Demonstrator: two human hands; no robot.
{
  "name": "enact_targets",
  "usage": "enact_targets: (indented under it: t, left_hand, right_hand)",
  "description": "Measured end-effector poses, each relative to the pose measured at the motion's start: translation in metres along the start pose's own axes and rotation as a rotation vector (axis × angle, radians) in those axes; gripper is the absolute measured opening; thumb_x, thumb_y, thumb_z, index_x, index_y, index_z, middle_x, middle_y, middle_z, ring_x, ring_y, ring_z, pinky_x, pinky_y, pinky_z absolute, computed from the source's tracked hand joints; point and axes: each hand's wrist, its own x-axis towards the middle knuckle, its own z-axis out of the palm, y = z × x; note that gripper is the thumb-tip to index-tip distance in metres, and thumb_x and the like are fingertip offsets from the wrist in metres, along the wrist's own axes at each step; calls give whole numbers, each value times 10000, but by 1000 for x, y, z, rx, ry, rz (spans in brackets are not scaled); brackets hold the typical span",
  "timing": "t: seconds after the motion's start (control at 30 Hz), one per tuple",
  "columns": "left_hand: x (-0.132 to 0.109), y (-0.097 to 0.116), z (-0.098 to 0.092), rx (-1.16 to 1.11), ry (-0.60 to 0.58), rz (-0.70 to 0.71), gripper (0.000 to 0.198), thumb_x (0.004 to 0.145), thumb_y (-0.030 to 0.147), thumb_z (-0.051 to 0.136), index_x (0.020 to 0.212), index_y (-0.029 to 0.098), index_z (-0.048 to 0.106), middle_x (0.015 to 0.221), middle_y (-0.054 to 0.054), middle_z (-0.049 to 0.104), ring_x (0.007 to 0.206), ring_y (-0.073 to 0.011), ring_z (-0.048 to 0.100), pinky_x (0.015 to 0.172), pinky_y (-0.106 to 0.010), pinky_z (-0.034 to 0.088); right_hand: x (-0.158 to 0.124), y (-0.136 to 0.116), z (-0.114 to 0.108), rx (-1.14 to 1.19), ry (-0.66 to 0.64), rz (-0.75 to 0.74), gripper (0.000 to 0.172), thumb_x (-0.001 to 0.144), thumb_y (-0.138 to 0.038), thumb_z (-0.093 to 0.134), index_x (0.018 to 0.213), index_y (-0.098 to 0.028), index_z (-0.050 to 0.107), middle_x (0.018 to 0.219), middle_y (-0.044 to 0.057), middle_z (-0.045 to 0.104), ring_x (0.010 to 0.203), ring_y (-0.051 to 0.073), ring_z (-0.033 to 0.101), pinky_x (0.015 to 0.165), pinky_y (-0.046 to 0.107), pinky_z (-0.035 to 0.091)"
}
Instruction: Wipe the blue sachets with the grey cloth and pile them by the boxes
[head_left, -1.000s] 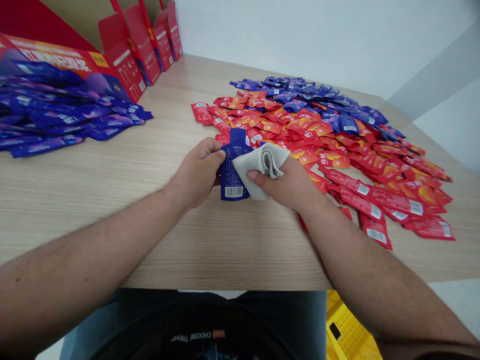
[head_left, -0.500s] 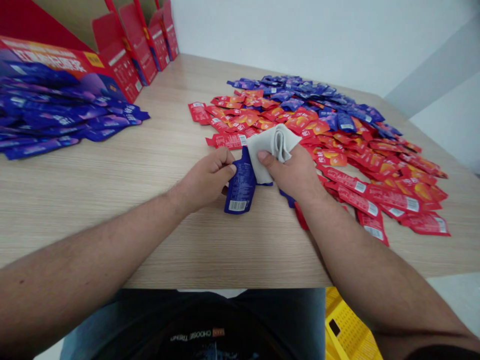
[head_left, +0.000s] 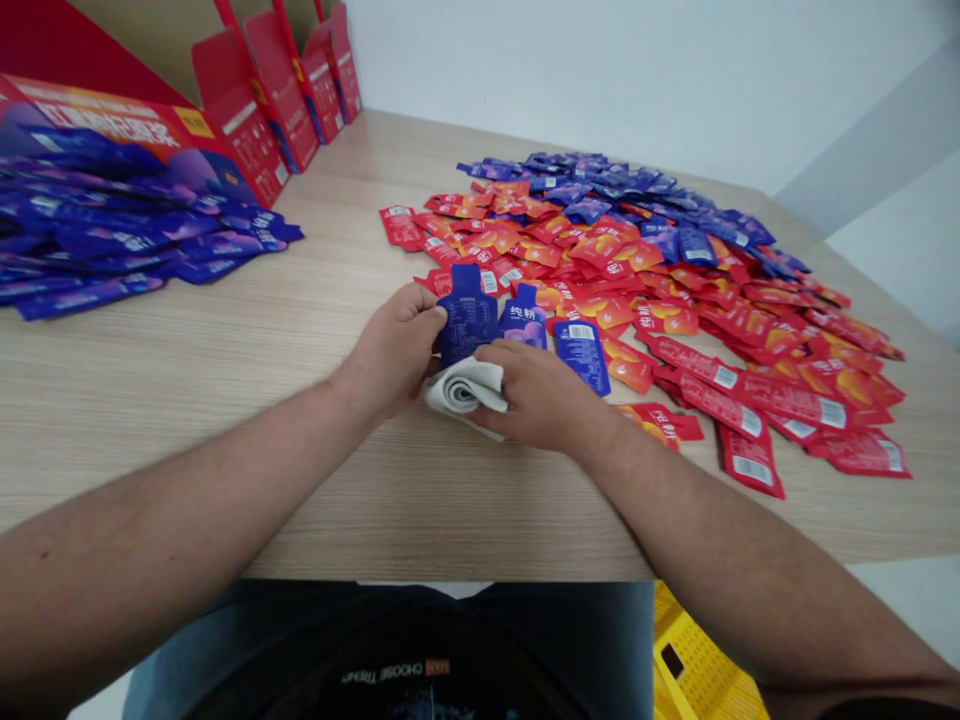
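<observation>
My left hand [head_left: 401,345] pinches the left edge of a blue pouch [head_left: 469,318], which stands with its narrow neck up and its printed back facing me. In my right hand [head_left: 536,392] is a folded white cloth [head_left: 463,390], pressed against the pouch's lower end and hiding it. Just right of the held pouch lies another blue pouch with white lettering [head_left: 525,322], partly covered by my right hand. A blue pouch with a barcode [head_left: 583,355] rests flat a little farther right.
Red and orange pouches [head_left: 600,245] spread across the table's right side, with blue pouches [head_left: 630,180] heaped behind. On the left, a stack of blue pouches [head_left: 127,225] lies before open red cartons [head_left: 247,140]. Below the table's front edge is a yellow crate [head_left: 705,660].
My right hand has brought the cloth down and left, from the pouch's neck side to its lower end. The held pouch has been raised slightly and straightened. Pouches behind that hand are uncovered.
</observation>
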Motion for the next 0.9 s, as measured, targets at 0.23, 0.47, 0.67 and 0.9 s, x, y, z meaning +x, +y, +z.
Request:
enact_targets:
  t: [0.23, 0.47, 0.67, 0.9]
  left_hand:
    - [-3, -5, -4, 140, -168, -53, 130, 821, 203, 604, 827, 225, 476, 655, 46, 484, 538, -116, 478, 483, -228, 434]
    - [-7, 13, -15, 426, -306, 29, 91, 905, 211, 496, 820, 218, 465, 662, 43, 469, 553, -104, 476, 495, -211, 408]
    - [4, 58, -71, 647, -126, 345, 115, 939, 233, 475, 827, 217, 459, 714, 34, 505, 620, -115, 538, 577, -241, 454]
    - [5, 114, -203, 1289, 393, 559, 65, 942, 264, 526, 908, 209, 531, 828, 1, 592, 816, -170, 562, 820, -313, 473]
  right_hand:
    - [2, 21, -15, 50, 322, 131, 330, 907, -464, 652, 1122, -222, 713, 1030, 71, 759, 924, 257, 686, 815, 372, 517]
    - [2, 39, -26, -17, 575, 468, 326, 867, -470, 651, 1059, -222, 739, 948, 103, 774, 854, 319, 708, 719, 406, 525]
    - [-2, 37, -25, -35, 482, 445, 342, 875, -564, 605, 974, -261, 728, 822, 83, 745, 769, 321, 698, 650, 402, 493]
    - [-1, 39, -17, -16, 430, 487, 408, 847, -661, 580, 910, -284, 722, 763, 81, 723, 700, 320, 670, 587, 395, 450]
